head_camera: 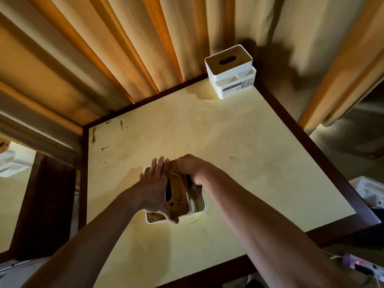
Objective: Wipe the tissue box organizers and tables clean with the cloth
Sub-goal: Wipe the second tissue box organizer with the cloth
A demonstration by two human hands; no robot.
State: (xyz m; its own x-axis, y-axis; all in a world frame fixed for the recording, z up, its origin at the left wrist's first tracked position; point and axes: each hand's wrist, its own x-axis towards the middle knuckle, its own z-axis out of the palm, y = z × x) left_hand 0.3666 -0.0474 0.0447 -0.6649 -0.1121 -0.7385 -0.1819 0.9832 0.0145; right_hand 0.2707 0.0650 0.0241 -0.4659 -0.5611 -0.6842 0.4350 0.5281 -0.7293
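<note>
A white tissue box organizer (pixel 198 213) with a stained wooden lid (pixel 178 201) stands on the cream table (pixel 239 154), near its front. My left hand (pixel 154 190) grips the organizer's left side, fingers spread along the lid and thumb at the near edge. My right hand (pixel 187 168) is curled at the far end of the lid over a dark folded piece that looks like the cloth (pixel 180 177), mostly hidden. A second white organizer (pixel 230 80) with a wooden top sits in the back right corner. Brown stains (pixel 94 134) mark the table's far left corner.
Tan curtains (pixel 124 59) hang right behind the table's dark wooden rim (pixel 311 142). Another table (pixel 12 194) lies to the left with a white item on it. A white object (pixel 369 190) and a power strip (pixel 361 265) lie on the floor at the right.
</note>
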